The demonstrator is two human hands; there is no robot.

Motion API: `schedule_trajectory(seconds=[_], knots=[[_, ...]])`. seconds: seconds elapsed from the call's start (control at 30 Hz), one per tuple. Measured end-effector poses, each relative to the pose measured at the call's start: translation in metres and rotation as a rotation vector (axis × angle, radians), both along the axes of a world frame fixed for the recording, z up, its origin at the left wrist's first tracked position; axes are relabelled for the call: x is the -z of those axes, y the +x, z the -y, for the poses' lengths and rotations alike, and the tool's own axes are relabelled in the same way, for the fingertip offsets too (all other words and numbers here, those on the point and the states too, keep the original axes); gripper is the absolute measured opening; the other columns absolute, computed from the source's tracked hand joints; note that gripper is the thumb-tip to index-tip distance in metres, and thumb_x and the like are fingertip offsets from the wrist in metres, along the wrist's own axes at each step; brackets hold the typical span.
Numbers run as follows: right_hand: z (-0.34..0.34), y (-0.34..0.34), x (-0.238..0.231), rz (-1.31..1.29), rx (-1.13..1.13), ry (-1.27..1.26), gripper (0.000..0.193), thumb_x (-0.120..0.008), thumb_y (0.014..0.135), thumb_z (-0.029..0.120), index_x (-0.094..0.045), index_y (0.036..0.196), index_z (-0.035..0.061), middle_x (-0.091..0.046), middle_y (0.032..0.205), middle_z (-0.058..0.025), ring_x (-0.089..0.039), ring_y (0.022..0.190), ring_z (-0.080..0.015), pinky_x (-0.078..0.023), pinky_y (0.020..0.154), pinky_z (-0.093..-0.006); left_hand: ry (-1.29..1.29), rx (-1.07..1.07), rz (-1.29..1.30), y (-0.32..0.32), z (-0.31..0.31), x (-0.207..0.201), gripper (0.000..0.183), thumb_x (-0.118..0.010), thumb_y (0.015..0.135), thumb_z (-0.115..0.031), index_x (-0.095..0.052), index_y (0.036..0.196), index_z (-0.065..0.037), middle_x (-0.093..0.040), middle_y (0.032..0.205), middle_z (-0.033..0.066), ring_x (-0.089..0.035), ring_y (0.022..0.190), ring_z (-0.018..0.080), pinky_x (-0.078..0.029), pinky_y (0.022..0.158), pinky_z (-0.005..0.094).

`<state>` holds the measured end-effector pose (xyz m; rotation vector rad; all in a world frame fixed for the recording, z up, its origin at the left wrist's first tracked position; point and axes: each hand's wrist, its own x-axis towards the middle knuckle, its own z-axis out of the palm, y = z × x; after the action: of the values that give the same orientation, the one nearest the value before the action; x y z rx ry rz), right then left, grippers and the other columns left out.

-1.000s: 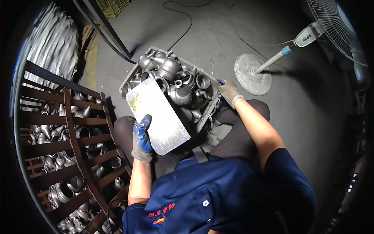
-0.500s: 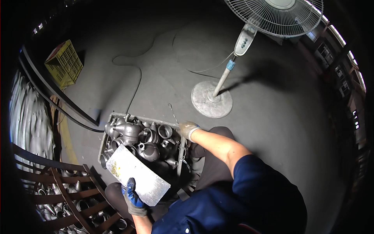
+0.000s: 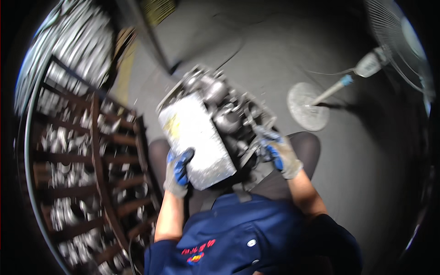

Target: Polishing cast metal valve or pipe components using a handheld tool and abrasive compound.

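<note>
My left hand (image 3: 178,172), in a grey glove with blue palm, is closed on the lower left edge of a flat silvery metal plate (image 3: 197,142) with a yellowish smear. The plate lies tilted over the near left part of a crate (image 3: 263,107) of grey metal pipe fittings (image 3: 228,120). My right hand (image 3: 280,153), gloved alike, is at the crate's right side with its fingers curled in. A thin twisted wire (image 3: 250,118) seems to run from those fingers over the fittings, though motion blurs it.
A brown slatted metal cage (image 3: 95,151) full of fittings stands close on the left, with stacked silvery pieces (image 3: 82,46) beyond it. A standing fan (image 3: 366,64) with a round base (image 3: 308,107) is at the right. A yellow crate (image 3: 158,9) sits at the far left.
The view has swung left, so the cage fills more of it and the fan sits farther right. My right hand has come back from the crate's far right corner toward my body. My left hand keeps the plate.
</note>
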<state>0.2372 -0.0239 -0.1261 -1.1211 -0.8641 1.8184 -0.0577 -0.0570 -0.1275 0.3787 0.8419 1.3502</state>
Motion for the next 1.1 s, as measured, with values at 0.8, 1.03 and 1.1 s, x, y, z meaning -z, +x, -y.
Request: schedule_trajectory(seconds=[0.8,1.03,1.1], knots=[[-0.030,-0.119,-0.047,0.733,-0.434,0.916,0.030,-0.063,0.078,-0.002,-0.065,0.107,0.0018,-0.065,0.098,-0.0129,-0.061,0.086,-0.0263,-0.049,0.078,-0.0322,-0.070,-0.140,-0.116,-0.035,0.010,-0.016,0.031,-0.067,0.081,-0.002,-0.060,0.111,0.004,-0.067,0.098,0.0093,-0.066,0.085,0.0160,-0.054,0.079,0.0293],[-0.037,-0.122,-0.048,0.763,-0.448,0.880,0.026,-0.064,0.078,0.000,-0.066,0.104,0.0011,-0.066,0.098,-0.0134,-0.062,0.089,-0.0277,-0.049,0.079,-0.0329,-0.061,-0.134,-0.134,-0.038,0.011,-0.010,0.032,-0.067,0.081,-0.002,-0.060,0.111,0.005,-0.067,0.099,0.0097,-0.066,0.086,0.0168,-0.054,0.080,0.0298],[-0.039,-0.121,-0.048,0.790,-0.449,0.888,0.025,-0.063,0.079,0.001,-0.066,0.104,0.0007,-0.066,0.099,-0.0137,-0.062,0.090,-0.0269,-0.048,0.080,-0.0325,-0.061,-0.136,-0.098,-0.036,0.010,-0.016,0.032,-0.067,0.081,-0.002,-0.060,0.112,0.005,-0.067,0.100,0.0100,-0.066,0.087,0.0171,-0.054,0.080,0.0299]])
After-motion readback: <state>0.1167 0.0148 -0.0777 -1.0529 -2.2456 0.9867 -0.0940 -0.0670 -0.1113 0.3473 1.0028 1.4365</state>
